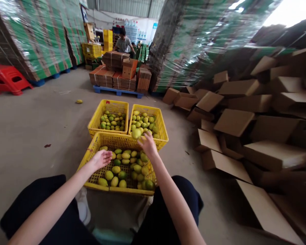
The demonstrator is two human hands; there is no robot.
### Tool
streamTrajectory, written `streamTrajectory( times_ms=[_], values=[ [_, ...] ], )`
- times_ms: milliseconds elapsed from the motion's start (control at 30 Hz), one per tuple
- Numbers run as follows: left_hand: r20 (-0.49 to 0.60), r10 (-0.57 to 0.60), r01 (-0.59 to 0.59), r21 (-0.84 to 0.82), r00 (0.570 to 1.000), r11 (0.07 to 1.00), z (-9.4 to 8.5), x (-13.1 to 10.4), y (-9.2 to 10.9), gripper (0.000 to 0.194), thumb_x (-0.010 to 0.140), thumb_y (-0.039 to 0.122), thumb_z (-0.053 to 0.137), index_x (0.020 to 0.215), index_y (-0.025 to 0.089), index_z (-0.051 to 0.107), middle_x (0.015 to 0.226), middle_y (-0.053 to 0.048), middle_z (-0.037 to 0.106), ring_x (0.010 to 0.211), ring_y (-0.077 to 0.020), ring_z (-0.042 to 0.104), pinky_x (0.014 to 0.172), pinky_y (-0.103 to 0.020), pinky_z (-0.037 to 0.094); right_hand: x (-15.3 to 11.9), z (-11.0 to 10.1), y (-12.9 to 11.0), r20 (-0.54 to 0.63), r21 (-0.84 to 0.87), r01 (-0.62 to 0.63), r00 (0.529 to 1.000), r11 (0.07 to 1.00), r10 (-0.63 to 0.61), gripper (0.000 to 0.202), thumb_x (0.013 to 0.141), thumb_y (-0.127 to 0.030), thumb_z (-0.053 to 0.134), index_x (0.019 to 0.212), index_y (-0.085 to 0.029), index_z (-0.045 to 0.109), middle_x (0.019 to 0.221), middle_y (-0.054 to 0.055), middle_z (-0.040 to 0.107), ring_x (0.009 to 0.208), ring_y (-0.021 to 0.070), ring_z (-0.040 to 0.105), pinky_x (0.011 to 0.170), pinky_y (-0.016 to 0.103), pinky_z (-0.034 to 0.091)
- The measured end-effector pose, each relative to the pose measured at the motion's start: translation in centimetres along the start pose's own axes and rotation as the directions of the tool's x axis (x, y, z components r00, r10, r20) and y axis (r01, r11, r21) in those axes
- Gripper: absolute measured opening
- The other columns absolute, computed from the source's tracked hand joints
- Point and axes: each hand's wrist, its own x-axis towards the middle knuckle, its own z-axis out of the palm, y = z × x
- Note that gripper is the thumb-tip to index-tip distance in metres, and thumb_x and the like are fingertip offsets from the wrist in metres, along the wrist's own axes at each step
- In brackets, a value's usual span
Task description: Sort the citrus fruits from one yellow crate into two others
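Three yellow crates hold green and yellow lemons. The nearest crate [95, 187] lies between my knees, with the back left crate [91, 125] and back right crate [164, 128] behind it. Over the left part of the near crate is my left hand [102, 159], its fingers stretched out beside a yellow lemon [113, 155]. My right hand [148, 144] is above the edge between the near crate and the back right one, its fingers blurred and apart. Just beyond its fingertips a lemon [136, 133] appears in the air, seemingly not gripped.
One lemon [79, 101] lies on the floor at the left, beyond it a red stool [10, 80]. Open cardboard boxes [234, 120] are heaped at the right. A blue pallet [118, 92] bears flattened cartons, with a person [123, 43] behind. Wrapped stacks [191, 41] rise at both sides.
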Motion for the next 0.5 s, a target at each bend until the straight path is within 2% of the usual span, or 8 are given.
streamTrajectory(
  times_ms=[67, 100, 167, 267, 367, 433, 500],
  values=[
    [-0.021, -0.007, 0.007, 0.018, 1.000, 1.000, -0.5, 0.3, -0.2, 0.020, 0.084, 0.009, 0.048, 0.085, 0.015, 0.068, 0.066, -0.005, 0.070, 0.051, -0.0146, 0.065, 0.053, -0.024, 0.052, 0.9, -0.8, -1.0, -0.160, 0.004, 0.101, 0.982, 0.995, -0.099, 0.032, 0.077, -0.027, 0.062, 0.108, -0.029, 0.059, 0.118, -0.003, 0.063, 0.109, 0.0096, 0.059, 0.072, 0.017, 0.055],
    [-0.034, -0.012, 0.013, 0.031, 0.999, 0.999, -0.7, 0.5, -0.4, 0.020, 0.083, 0.009, 0.049, 0.083, 0.016, 0.067, 0.066, -0.005, 0.070, 0.051, -0.0146, 0.064, 0.052, -0.024, 0.051, 1.0, -1.0, -1.1, -0.207, -0.035, 0.109, 0.972, 0.993, -0.113, 0.034, 0.077, -0.025, 0.060, 0.110, -0.031, 0.058, 0.120, -0.004, 0.062, 0.110, 0.0087, 0.058, 0.072, 0.016, 0.054],
    [-0.069, -0.027, 0.032, 0.065, 0.997, 0.997, -1.1, 0.8, -1.0, 0.018, 0.082, 0.007, 0.050, 0.079, 0.016, 0.066, 0.064, -0.004, 0.068, 0.049, -0.0150, 0.063, 0.050, -0.024, 0.050, 0.3, -0.8, -0.6, -0.224, -0.124, 0.078, 0.969, 0.989, -0.104, 0.034, 0.075, -0.022, 0.060, 0.108, -0.030, 0.059, 0.114, -0.004, 0.064, 0.103, 0.0095, 0.060, 0.069, 0.016, 0.054],
    [-0.112, -0.035, 0.048, 0.114, 0.993, 0.992, -1.6, 0.9, -2.5, 0.022, 0.075, -0.002, 0.052, 0.071, 0.018, 0.060, 0.061, -0.002, 0.065, 0.048, -0.0142, 0.061, 0.054, -0.025, 0.052, -1.6, 0.6, 1.0, -0.083, -0.251, -0.041, 0.996, 0.967, 0.020, 0.021, 0.071, -0.020, 0.065, 0.092, -0.023, 0.066, 0.087, -0.001, 0.068, 0.079, 0.0132, 0.065, 0.063, 0.022, 0.055],
    [-0.104, -0.012, 0.025, 0.124, 0.994, 0.992, -1.7, 0.7, -3.8, 0.028, 0.069, -0.009, 0.055, 0.072, 0.018, 0.057, 0.069, 0.000, 0.068, 0.056, -0.0139, 0.064, 0.066, -0.029, 0.057, -3.7, 2.5, 1.9, 0.106, -0.350, -0.143, 0.976, 0.926, 0.191, 0.012, 0.065, -0.015, 0.073, 0.076, -0.017, 0.070, 0.069, 0.000, 0.067, 0.062, 0.0145, 0.063, 0.059, 0.026, 0.053],
    [-0.062, 0.042, -0.031, 0.162, 0.997, 0.986, -1.4, 0.8, -4.3, 0.027, 0.071, -0.008, 0.059, 0.075, 0.018, 0.057, 0.074, -0.001, 0.070, 0.061, -0.0136, 0.066, 0.068, -0.028, 0.057, -4.9, 3.4, 1.6, 0.245, -0.451, -0.088, 0.945, 0.888, 0.218, 0.015, 0.061, -0.010, 0.077, 0.072, -0.018, 0.071, 0.068, -0.001, 0.068, 0.065, 0.0143, 0.062, 0.069, 0.029, 0.054],
    [-0.022, 0.101, -0.093, 0.231, 0.995, 0.968, -1.1, 1.7, -4.5, 0.025, 0.075, -0.007, 0.058, 0.074, 0.019, 0.058, 0.069, 0.001, 0.067, 0.057, -0.0110, 0.063, 0.063, -0.021, 0.054, -5.6, 3.9, 0.5, 0.429, -0.576, 0.185, 0.897, 0.796, 0.102, 0.016, 0.065, -0.014, 0.076, 0.078, -0.021, 0.073, 0.077, -0.001, 0.070, 0.073, 0.0151, 0.061, 0.083, 0.033, 0.052]
  ],
)
